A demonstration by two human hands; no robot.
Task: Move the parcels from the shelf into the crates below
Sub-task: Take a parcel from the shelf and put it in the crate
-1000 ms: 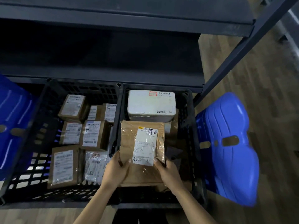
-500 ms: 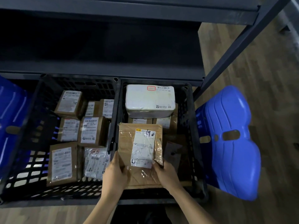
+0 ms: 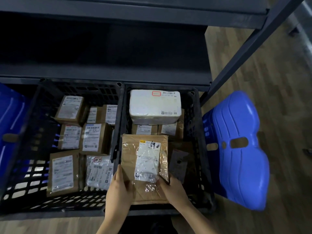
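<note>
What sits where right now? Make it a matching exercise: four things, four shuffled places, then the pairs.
1 white parcel
2 flat brown parcel
3 grey bag parcel
4 blue plastic item

A front of left crate
B floor right of the crates
C rear of right crate
D held by left hand and right hand

Pairs: 1-C, 2-D, 3-A, 4-B

The flat brown cardboard parcel has sunk a little deeper into the right-hand black plastic crate over the last second (the camera drifted too, so I can't say how far). The left hand and right hand came down with it, still gripping its near corners.
</note>
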